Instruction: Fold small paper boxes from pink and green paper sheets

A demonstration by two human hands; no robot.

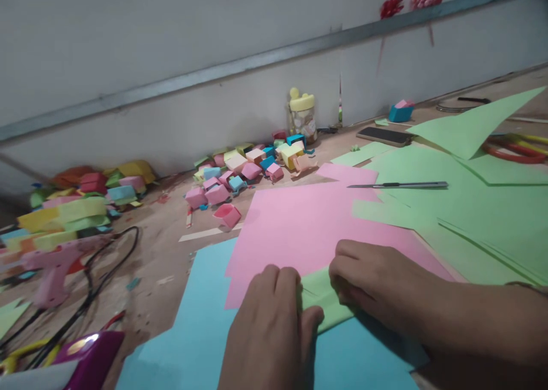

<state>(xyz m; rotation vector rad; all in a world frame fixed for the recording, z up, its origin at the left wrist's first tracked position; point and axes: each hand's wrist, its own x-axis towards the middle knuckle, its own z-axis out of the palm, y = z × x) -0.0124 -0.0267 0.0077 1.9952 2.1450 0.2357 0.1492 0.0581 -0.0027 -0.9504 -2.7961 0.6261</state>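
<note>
A folded strip of light green paper (323, 298) lies between my two hands, over pink paper (295, 230) and blue paper (205, 321). My left hand (274, 321) is closed on the strip's left end, its thumb along the near edge. At the other end, my right hand (363, 270) grips the strip with curled fingers; its fingertips are partly hidden. Beyond my right hand, a slim craft knife (398, 185) rests across the pink and green sheets (471, 207).
Small folded paper boxes (252, 170) are heaped by the wall, near a yellow-lidded jar (303, 116). On the left are a pink glue gun (55, 264) with a black cable and a purple object (94, 361). A phone (383, 136) and red-and-yellow-handled scissors (514, 149) lie at the right.
</note>
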